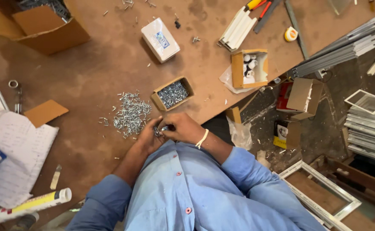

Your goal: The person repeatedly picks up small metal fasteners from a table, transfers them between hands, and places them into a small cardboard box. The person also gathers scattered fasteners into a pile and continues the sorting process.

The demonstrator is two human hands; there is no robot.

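My left hand [149, 136] and my right hand [183, 127] meet at the table's front edge, close to my blue shirt. Both pinch small silver metal pieces [158, 129] between the fingertips. A white band circles my right wrist. Just ahead of my left hand lies a loose heap of silver screws [131, 114] on the brown table [97, 72]. An open cardboard box of screws [173, 94] stands right behind my hands.
A white box [160, 39], a carton of white fittings [250, 68], a large open carton [40, 25], white profiles with tools [238, 28], papers [12, 158] and a sealant tube [33, 204] lie around. Aluminium frames [369, 124] and small boxes sit on the floor at right.
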